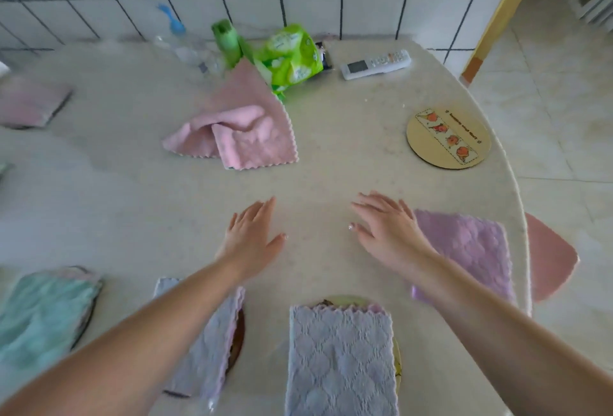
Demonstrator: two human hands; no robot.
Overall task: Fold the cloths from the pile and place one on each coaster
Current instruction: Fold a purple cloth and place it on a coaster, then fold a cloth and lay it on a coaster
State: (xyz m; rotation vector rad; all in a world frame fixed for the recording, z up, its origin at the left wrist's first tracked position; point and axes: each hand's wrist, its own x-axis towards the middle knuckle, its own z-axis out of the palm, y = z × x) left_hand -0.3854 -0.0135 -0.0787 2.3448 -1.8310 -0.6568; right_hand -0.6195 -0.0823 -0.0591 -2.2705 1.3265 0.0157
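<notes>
Pink, the last unfolded cloth [238,130] lies crumpled beyond both hands, left of the bare coaster [448,137]. Left hand [253,239] and right hand [386,229] hover empty, fingers spread. Next, I judge: grasp, fold, place.

white remote [376,63], green packet [292,57], green bottle [227,40]
</notes>
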